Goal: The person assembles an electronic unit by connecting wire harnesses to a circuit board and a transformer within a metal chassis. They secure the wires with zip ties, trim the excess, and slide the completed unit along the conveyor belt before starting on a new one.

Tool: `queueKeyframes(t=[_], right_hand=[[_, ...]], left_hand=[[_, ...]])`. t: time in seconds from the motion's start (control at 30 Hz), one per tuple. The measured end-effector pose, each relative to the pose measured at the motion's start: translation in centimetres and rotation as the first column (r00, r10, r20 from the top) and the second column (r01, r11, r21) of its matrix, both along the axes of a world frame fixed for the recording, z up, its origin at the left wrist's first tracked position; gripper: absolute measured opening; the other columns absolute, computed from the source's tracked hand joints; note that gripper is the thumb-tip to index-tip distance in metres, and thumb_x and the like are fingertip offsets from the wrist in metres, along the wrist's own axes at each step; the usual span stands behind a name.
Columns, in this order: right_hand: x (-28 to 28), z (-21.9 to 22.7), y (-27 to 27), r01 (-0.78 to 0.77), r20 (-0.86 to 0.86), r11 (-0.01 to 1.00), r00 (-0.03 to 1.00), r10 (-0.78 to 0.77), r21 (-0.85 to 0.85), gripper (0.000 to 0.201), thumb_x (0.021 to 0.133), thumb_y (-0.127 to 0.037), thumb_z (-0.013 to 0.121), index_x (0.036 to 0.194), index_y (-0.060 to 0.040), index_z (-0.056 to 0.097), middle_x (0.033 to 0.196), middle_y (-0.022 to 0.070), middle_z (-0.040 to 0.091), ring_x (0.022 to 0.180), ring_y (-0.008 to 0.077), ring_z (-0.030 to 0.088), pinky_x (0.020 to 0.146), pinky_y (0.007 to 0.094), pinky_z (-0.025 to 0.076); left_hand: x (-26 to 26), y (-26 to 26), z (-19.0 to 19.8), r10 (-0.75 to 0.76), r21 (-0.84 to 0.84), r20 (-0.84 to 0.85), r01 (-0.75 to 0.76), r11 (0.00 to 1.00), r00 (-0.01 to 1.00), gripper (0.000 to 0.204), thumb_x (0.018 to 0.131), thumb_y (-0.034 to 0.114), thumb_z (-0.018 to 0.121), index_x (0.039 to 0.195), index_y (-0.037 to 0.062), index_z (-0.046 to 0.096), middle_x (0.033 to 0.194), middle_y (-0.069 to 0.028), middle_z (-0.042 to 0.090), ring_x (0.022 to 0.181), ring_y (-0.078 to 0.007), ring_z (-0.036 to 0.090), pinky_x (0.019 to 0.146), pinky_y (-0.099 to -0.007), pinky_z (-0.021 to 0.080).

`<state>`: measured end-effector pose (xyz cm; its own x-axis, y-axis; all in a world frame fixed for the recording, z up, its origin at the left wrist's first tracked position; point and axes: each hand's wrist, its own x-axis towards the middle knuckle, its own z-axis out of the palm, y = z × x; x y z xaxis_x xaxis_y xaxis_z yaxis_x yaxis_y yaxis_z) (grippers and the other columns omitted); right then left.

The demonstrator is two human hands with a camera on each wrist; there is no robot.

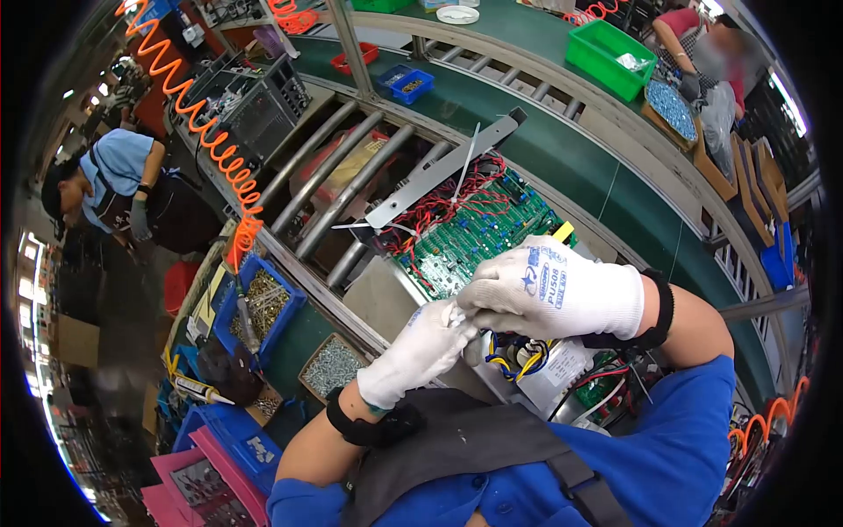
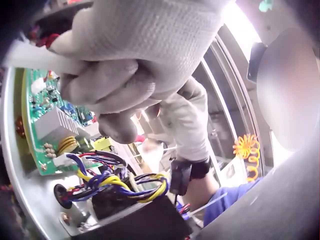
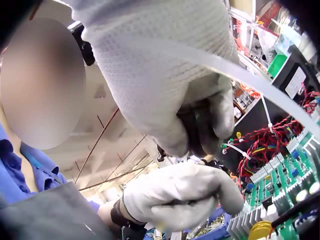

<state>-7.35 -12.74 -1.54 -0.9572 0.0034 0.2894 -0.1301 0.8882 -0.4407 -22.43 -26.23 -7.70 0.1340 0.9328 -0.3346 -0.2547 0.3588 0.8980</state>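
Closest to the person, above a grey apron and blue sleeves, two hands in white knit gloves meet over the near edge of an open metal chassis. The left hand [image 1: 420, 344] has its fingers curled and pinching a thin white plastic cable tie [image 3: 260, 82], whose strip runs across the glove in the right wrist view and out past the edge of the frame. The right hand [image 1: 553, 290], its glove printed with blue lettering, lies over the left fingertips with its fingers curled tight on the same tie; the two gloves touch. Directly beneath them sits a bundle of blue, yellow and black wires [image 2: 117, 182], coming up out of a round hole in the grey metal chassis plate [image 2: 20, 175]. Just beyond the hands lies the green printed circuit board [image 1: 474, 233] with its rows of components, crossed by red wires [image 1: 439, 206] and a flat grey metal bar [image 1: 439, 171]. To the left on the worktop stand a blue plastic bin of brass-coloured screws [image 1: 259, 303] and a small tray of silver screws [image 1: 332, 364]. Farther off run steel rollers and a green conveyor belt [image 1: 562, 162], an orange coiled air hose [image 1: 206, 132], and a green plastic crate [image 1: 610, 54].
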Motion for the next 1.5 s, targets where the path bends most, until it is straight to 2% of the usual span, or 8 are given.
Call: queueKeyframes(t=[0.17,0.23,0.27,0.33,0.4,0.83,1.13,1.5], right_hand=[[-0.1,2.0,2.2,0.096,0.282,0.912,0.959,0.023,-0.399,0.016,0.086,-0.017,0.068,0.092,-0.0016,0.066,0.084,0.0089,0.066,0.076,0.0205,0.064,0.067,0.0311,0.051],[1.6,2.8,4.8,0.220,0.315,0.810,0.948,-0.046,-0.544,0.017,0.085,-0.016,0.069,0.087,0.0011,0.066,0.078,0.0066,0.065,0.071,0.0132,0.060,0.066,0.0280,0.049],[2.5,3.5,5.2,0.436,0.473,0.696,0.867,-0.155,-0.570,0.018,0.086,-0.016,0.068,0.086,0.0012,0.067,0.078,0.0068,0.065,0.071,0.0131,0.060,0.065,0.0281,0.049],[2.3,2.5,5.7,0.273,0.345,0.846,0.932,-0.114,-0.458,0.016,0.085,-0.015,0.064,0.088,0.0001,0.066,0.070,0.0043,0.060,0.065,0.0102,0.054,0.061,0.0283,0.045],[1.0,1.4,4.3,0.204,0.266,0.846,0.961,-0.076,-0.494,0.016,0.085,-0.015,0.063,0.084,0.0008,0.064,0.066,0.0053,0.054,0.062,0.0115,0.049,0.058,0.0311,0.042],[-2.5,-6.1,12.5,0.446,0.184,0.849,0.843,-0.505,0.283,0.023,0.077,-0.016,0.064,0.100,-0.0081,0.065,0.097,0.0121,0.066,0.094,0.0312,0.064,0.081,0.0411,0.050],[-1.2,-5.6,14.5,0.427,0.210,0.787,0.904,-0.372,-0.445,0.018,0.084,-0.009,0.054,0.095,0.0000,0.066,0.077,0.0115,0.063,0.066,0.0194,0.063,0.062,0.0340,0.049],[-1.2,-7.6,14.9,0.650,0.228,0.725,0.759,-0.610,-0.227,0.029,0.077,-0.025,0.060,0.093,-0.0032,0.069,0.073,0.0173,0.065,0.068,0.0303,0.065,0.067,0.0389,0.051]], left_hand=[[-1.3,-0.8,0.3,-0.101,-0.008,-0.401,0.106,0.994,0.910,0.018,0.095,0.014,0.050,0.097,0.0004,0.063,0.079,-0.0045,0.061,0.070,-0.0133,0.056,0.064,-0.0278,0.046],[-4.0,-2.0,-1.9,0.202,0.349,-0.843,0.221,0.911,0.498,0.019,0.094,0.014,0.053,0.097,-0.0024,0.062,0.082,-0.0056,0.062,0.076,-0.0142,0.057,0.069,-0.0287,0.046],[-6.9,-1.9,-5.4,0.360,0.490,-0.388,-0.141,0.860,0.848,0.023,0.093,0.013,0.053,0.106,-0.0036,0.062,0.084,-0.0061,0.063,0.076,-0.0136,0.057,0.070,-0.0283,0.047],[-3.8,-0.3,2.4,0.518,0.301,-0.432,-0.423,0.854,0.739,0.029,0.091,0.010,0.054,0.117,-0.0036,0.060,0.087,-0.0054,0.063,0.074,-0.0132,0.056,0.067,-0.0279,0.047],[-2.1,0.9,1.9,0.331,0.490,-0.614,0.017,0.872,0.717,0.033,0.091,0.009,0.057,0.121,-0.0041,0.058,0.086,-0.0014,0.061,0.071,-0.0047,0.050,0.060,-0.0202,0.041],[-0.1,9.0,-0.6,0.370,0.160,-0.437,-0.334,0.929,0.820,0.011,0.097,0.013,0.051,0.098,0.0041,0.056,0.068,0.0041,0.044,0.047,-0.0024,0.038,0.041,-0.0200,0.032],[-0.8,12.8,-3.1,0.487,0.241,-0.421,-0.424,0.873,0.765,0.028,0.098,0.028,0.053,0.098,0.0011,0.061,0.053,0.0014,0.046,0.036,-0.0061,0.038,0.036,-0.0214,0.026],[-0.3,12.9,-1.7,0.413,0.449,-0.693,-0.094,0.888,0.591,0.016,0.095,0.009,0.047,0.107,0.0024,0.055,0.090,-0.0102,0.064,0.046,-0.0070,0.049,0.043,-0.0222,0.037]])
